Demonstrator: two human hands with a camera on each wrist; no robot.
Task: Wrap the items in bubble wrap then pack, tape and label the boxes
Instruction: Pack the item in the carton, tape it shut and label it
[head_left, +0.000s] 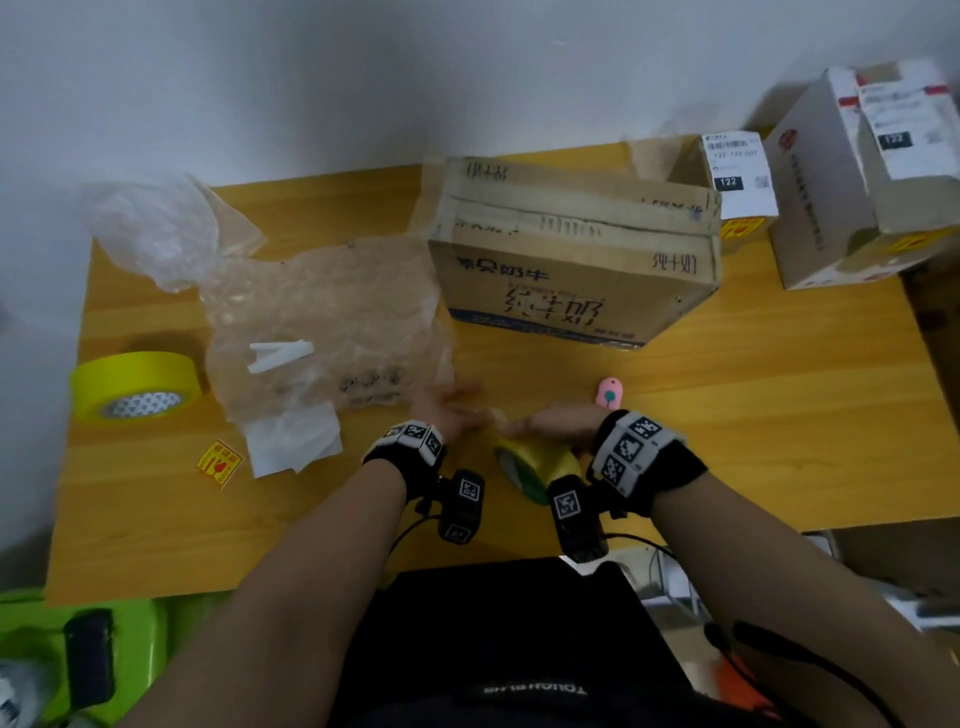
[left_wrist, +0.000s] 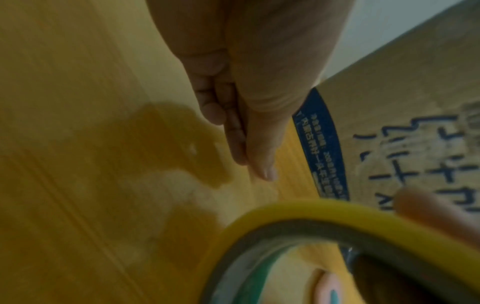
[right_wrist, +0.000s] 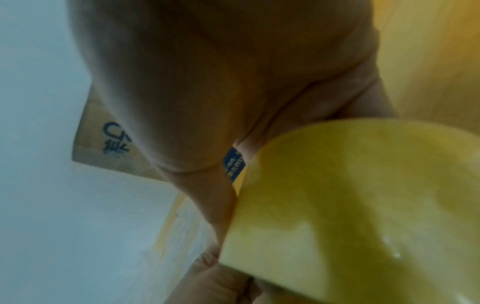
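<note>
My right hand (head_left: 550, 423) grips a small yellow tape roll (head_left: 535, 462) just above the table's near middle; in the right wrist view the roll (right_wrist: 363, 205) fills the lower right under my palm. My left hand (head_left: 452, 408) hovers beside it with fingers (left_wrist: 246, 144) straight and together, holding nothing that I can see. Behind both hands stands a closed cardboard box (head_left: 571, 291) with blue print. A sheet of bubble wrap (head_left: 322, 312) lies spread to its left with a small white piece on it.
A bigger yellow tape roll (head_left: 135, 384) sits at the left edge. A fragile sticker (head_left: 221, 462) and white paper (head_left: 291, 441) lie near the front left. A pink cutter (head_left: 609, 393) rests by my right hand. Labelled boxes (head_left: 831, 182) are stacked at the back right.
</note>
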